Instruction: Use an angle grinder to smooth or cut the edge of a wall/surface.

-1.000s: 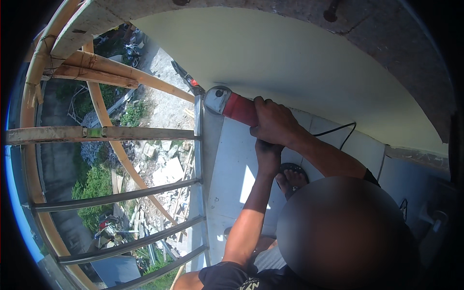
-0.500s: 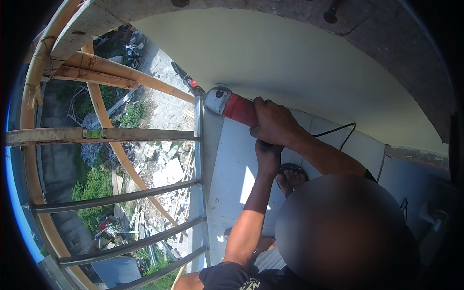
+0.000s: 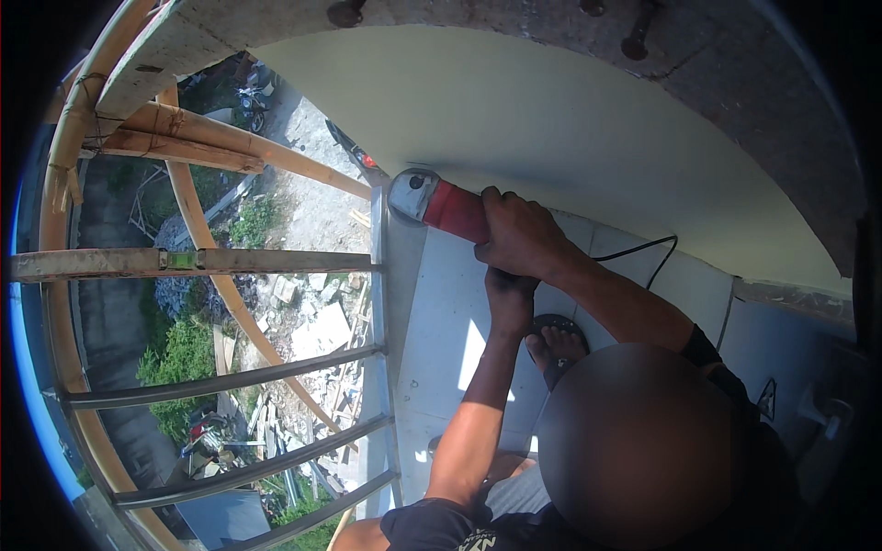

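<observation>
An angle grinder (image 3: 457, 211) with a red body and a silver head is held out in front of me, tilted so its head points up and left. Its disc (image 3: 401, 213) is at the corner where the pale wall meets the metal railing post, and I cannot tell whether it touches. Wrapped round the red body is my right hand (image 3: 525, 234), fingers closed. Just below it, my left hand (image 3: 511, 298) is closed at the dark rear end of the grinder, its fingers partly hidden. A black cord (image 3: 648, 246) trails off to the right.
To the left stands a metal railing (image 3: 239, 374) with several bars and a spirit level (image 3: 179, 261) across it. Beyond are bamboo poles (image 3: 220, 294) and a drop to rubble. White tiles (image 3: 441, 321) cover the floor; a sandalled foot (image 3: 558, 342) rests there. A wall (image 3: 551, 119) rises ahead.
The whole view has shifted very slightly. Both hands keep their grip, and the grinder stays in nearly the same place at the corner.
</observation>
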A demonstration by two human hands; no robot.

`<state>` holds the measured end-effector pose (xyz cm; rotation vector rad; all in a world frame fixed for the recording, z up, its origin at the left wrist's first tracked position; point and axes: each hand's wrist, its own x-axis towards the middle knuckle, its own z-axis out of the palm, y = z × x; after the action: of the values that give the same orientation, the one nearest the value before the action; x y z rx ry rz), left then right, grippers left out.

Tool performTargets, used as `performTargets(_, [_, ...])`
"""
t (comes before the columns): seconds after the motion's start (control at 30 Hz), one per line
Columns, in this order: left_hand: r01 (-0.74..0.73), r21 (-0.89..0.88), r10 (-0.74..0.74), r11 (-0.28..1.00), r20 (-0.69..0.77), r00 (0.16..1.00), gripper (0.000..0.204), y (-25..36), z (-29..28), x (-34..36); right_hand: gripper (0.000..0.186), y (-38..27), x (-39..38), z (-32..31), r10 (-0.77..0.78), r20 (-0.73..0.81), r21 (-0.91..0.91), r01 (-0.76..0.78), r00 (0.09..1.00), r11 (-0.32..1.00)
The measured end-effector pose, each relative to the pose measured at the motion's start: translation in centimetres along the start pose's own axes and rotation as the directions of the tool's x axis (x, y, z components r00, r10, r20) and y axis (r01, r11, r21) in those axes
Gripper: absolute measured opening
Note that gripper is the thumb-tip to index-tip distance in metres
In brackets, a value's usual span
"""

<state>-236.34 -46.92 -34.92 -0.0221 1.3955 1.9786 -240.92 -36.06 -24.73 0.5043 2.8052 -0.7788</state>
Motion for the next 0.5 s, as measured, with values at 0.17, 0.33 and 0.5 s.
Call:
performTargets(0.17, [-0.079,-0.018,0.078,0.997,-0.048,0.996,0.021,0.4,1.2,-0.1,0.048,0.3,-0.1,-0.1,0.008,0.004,0.008,-0.008,1.0,1.0])
performTargets(0.33, [-0.028,0.062,0.03,0.998,-0.04,0.999,0.024,0.9,1.2,-0.1,0.047,0.4,-0.1,0.0,0.022,-0.002,0.006,-0.022,1.0,1.0])
performTargets(0.5, [-0.035,-0.047,0.035,0.998,-0.011,0.999,0.028,0.3,0.8,0.1,0.046,0.6,0.1,0.2,-0.001,-0.018,0.005,0.001,1.0,1.0])
